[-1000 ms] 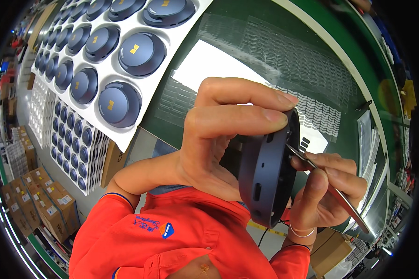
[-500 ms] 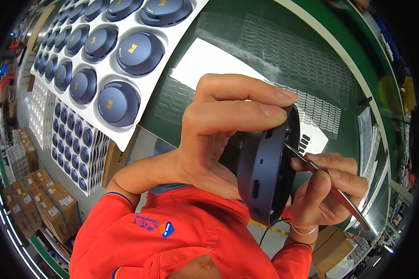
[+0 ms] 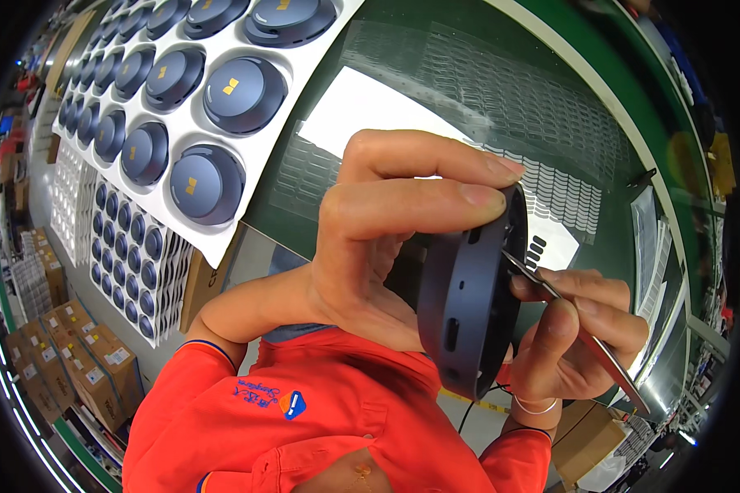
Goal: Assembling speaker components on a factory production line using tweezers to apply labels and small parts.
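My left hand (image 3: pixel 370 222) grips a dark blue headphone ear cup (image 3: pixel 460 304) on edge, fingers over its top and thumb side beneath. The cup's rim, with small slots and holes, faces me, while its open inner side is turned to the right. In my right hand (image 3: pixel 580 337) a pair of metal tweezers (image 3: pixel 604 357) is pinched between thumb and fingers. The tips of the tweezers reach the cup's inner side near its upper edge. What they touch inside cannot be made out.
A white moulded tray (image 3: pixel 263 156) of similar blue cups (image 3: pixel 208 184) lies at left. Clear sheets of small die-cut shapes (image 3: pixel 518 90) and a white sheet (image 3: pixel 370 107) lie on the green table (image 3: pixel 292 209). Stacked trays (image 3: pixel 127 255) and cardboard boxes (image 3: pixel 78 353) stand lower left.
Almost nothing differs. Both hands, the ear cup and the tweezers have shifted very slightly left in the picture, and the tray with them; both grips are the same.
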Available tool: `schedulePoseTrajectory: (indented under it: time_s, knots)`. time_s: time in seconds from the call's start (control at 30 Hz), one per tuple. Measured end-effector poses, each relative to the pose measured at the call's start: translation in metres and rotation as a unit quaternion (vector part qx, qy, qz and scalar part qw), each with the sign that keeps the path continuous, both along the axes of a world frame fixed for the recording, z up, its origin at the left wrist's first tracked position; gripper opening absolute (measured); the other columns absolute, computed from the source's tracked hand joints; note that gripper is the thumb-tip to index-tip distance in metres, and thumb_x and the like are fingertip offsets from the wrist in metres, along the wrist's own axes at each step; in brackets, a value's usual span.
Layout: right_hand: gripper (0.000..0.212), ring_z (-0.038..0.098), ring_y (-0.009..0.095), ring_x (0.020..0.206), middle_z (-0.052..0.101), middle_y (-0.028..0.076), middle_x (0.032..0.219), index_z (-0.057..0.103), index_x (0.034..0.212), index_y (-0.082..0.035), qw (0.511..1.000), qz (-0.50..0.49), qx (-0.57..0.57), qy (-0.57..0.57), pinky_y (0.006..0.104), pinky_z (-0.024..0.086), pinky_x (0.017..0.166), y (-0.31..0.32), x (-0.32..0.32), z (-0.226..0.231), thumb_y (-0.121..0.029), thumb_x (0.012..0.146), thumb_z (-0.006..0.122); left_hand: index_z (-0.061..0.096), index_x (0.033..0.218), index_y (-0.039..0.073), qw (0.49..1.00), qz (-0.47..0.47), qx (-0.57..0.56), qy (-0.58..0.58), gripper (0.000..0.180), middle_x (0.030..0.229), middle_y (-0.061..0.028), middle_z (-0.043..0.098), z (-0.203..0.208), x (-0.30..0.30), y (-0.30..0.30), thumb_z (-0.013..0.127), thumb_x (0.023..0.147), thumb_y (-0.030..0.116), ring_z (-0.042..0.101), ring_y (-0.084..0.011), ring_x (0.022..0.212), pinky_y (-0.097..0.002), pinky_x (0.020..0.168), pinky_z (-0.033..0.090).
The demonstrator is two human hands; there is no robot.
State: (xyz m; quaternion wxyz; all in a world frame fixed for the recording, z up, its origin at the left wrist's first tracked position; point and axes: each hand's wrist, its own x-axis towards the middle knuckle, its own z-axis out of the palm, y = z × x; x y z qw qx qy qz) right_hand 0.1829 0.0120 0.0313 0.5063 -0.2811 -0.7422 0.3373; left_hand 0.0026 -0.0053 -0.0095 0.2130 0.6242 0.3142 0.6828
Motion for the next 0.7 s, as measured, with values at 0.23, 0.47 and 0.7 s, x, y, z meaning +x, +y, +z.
schedulePoseTrajectory:
  time_s: [0.23,0.47,0.7]
  knots:
    - [0.025,0.071,0.027,0.076,0.059,0.025,0.095,0.043,0.106,0.0,0.991,0.092,-0.09,0.047,0.0307,0.061,0.068,0.009,0.016,0.006,0.005,0.088,0.059,0.037,0.126,0.01,1.0,-0.012,-0.014,-0.002,0.056,0.119,-0.0218,0.044,0.001,0.003,-0.002,0.072,0.082,0.007,0.058,-0.0374,0.109,-0.0506,0.086,0.058]
    - [0.023,0.071,0.026,0.075,0.059,0.026,0.095,0.042,0.107,0.003,0.985,0.096,-0.118,0.08,0.0289,0.061,0.071,0.009,0.013,0.004,0.008,0.088,0.055,0.034,0.126,0.01,1.0,-0.009,-0.017,-0.003,0.065,0.12,-0.0217,0.043,0.001,0.004,-0.003,0.077,0.077,0.009,0.057,-0.0362,0.112,-0.0511,0.086,0.058]
    - [0.023,0.071,0.025,0.076,0.059,0.025,0.095,0.042,0.107,0.003,0.986,0.092,-0.119,0.073,0.0279,0.061,0.071,0.01,0.013,0.002,0.009,0.088,0.054,0.034,0.126,0.01,1.0,-0.001,-0.02,0.008,0.072,0.12,-0.0214,0.043,0.002,0.003,-0.003,0.082,0.073,0.009,0.057,-0.0356,0.111,-0.0495,0.086,0.058]
